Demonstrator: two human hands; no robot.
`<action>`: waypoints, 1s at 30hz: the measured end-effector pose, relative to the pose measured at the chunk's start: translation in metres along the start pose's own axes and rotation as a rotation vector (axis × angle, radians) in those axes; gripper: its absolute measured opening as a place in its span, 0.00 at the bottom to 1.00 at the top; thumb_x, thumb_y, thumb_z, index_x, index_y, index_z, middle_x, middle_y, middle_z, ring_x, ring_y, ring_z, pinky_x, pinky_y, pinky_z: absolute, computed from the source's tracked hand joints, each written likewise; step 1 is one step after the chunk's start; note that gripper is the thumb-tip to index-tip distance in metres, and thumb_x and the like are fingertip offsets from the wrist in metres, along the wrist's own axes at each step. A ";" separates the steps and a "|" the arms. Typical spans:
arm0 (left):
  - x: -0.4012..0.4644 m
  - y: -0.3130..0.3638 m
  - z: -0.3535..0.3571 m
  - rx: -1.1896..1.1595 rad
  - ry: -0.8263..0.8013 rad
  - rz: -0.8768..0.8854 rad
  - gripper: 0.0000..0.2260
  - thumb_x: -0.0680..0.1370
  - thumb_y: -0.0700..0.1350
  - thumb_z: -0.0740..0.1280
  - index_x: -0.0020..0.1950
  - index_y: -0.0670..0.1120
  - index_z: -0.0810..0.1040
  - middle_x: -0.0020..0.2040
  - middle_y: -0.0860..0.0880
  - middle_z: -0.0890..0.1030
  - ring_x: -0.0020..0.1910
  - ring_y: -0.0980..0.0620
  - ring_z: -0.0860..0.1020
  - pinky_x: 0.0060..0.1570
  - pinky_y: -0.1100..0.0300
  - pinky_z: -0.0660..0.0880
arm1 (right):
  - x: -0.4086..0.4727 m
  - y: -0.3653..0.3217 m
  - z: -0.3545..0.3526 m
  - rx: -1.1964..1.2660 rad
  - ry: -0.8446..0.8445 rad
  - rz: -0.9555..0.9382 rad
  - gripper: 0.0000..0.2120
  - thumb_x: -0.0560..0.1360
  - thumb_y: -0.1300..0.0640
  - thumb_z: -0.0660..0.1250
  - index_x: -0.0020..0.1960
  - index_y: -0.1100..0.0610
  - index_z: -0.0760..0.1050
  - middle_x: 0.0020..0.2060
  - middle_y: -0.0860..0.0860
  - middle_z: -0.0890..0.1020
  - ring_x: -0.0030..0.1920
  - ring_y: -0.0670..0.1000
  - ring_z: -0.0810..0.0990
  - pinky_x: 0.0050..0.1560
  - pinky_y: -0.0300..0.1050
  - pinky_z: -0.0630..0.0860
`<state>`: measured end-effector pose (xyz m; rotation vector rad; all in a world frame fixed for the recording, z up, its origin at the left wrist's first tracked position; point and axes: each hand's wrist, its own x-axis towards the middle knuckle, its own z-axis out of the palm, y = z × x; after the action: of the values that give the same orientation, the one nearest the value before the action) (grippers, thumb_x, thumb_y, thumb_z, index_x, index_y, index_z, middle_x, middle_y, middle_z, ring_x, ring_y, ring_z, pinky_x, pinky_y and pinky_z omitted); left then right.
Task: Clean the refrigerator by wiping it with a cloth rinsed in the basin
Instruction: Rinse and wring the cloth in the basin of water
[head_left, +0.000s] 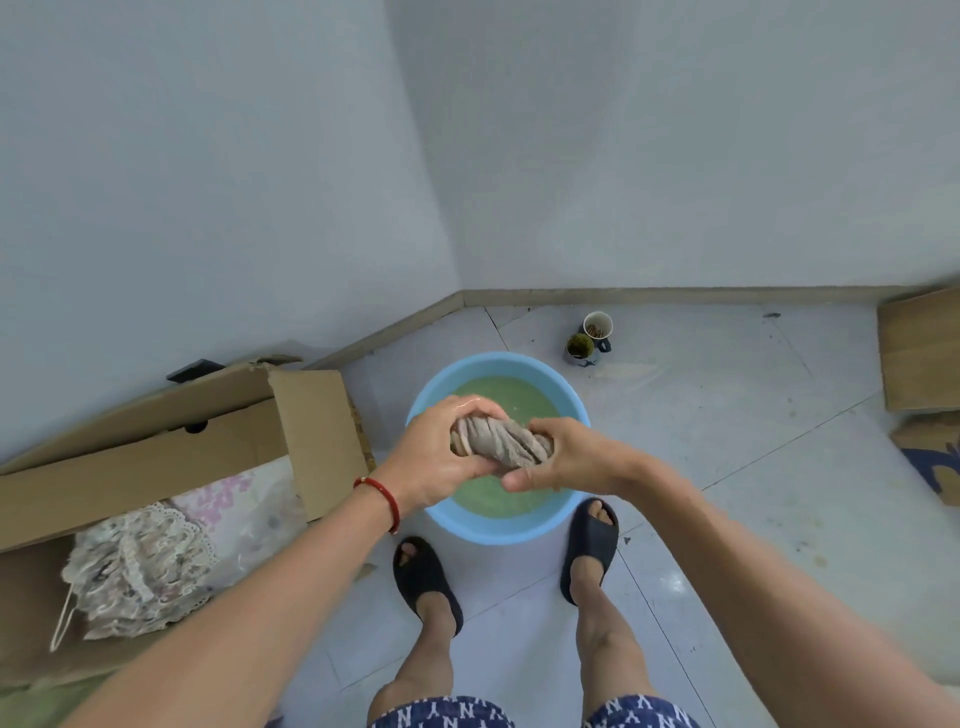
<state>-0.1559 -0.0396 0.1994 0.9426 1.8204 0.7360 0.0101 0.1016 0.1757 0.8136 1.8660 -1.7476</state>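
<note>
A greyish-beige terry cloth (501, 441), twisted into a tight rope, is held in the air directly above the round light-blue plastic basin (569, 402). The left hand (439, 457) has its fingers curled round the cloth's bunched left end; the right hand (563, 457) grips the right end, thumb and fingers wrapped round it. Both hands are clamped on the cloth, close together, with the twist running between them. A red cord bracelet (382, 496) sits on the left wrist.

The basin stands on the pale tiled floor (727, 415) and holds cloudy greenish water (493, 392). Just on the near side of the basin are the person's feet in dark slide sandals (426, 582), one sandal touching or nearly touching the basin's rim. To the left of the basin lies an open brown cardboard box (208, 447), with a lacy patterned fabric bundle (140, 566) at its near end. Beyond the basin, toward the wall corner, stand two small cups (589, 338) side by side. Far right of the basin, flattened cardboard pieces (919, 353) lie against the wall.
</note>
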 end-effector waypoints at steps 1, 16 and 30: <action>-0.011 0.021 -0.014 0.008 0.026 0.035 0.20 0.65 0.41 0.82 0.52 0.55 0.80 0.52 0.56 0.81 0.53 0.57 0.79 0.55 0.64 0.74 | -0.020 -0.019 -0.001 0.092 -0.003 -0.024 0.18 0.71 0.42 0.79 0.51 0.53 0.80 0.38 0.51 0.82 0.40 0.47 0.80 0.44 0.42 0.76; -0.099 0.114 -0.120 0.364 0.345 0.718 0.25 0.74 0.32 0.74 0.67 0.54 0.81 0.73 0.48 0.72 0.67 0.51 0.74 0.69 0.63 0.69 | -0.130 -0.153 0.054 0.733 0.182 -0.300 0.24 0.82 0.43 0.63 0.70 0.59 0.77 0.64 0.65 0.79 0.59 0.60 0.79 0.67 0.65 0.74; -0.124 0.120 -0.133 0.735 0.497 1.021 0.22 0.67 0.28 0.76 0.50 0.48 0.70 0.51 0.46 0.77 0.48 0.44 0.75 0.48 0.54 0.76 | -0.135 -0.181 0.069 1.202 0.749 -0.413 0.18 0.83 0.56 0.65 0.62 0.71 0.76 0.57 0.68 0.82 0.53 0.61 0.84 0.57 0.57 0.81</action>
<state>-0.2087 -0.0932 0.4042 2.4450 2.0056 0.9567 -0.0217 0.0138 0.3924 1.7700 1.1750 -3.2041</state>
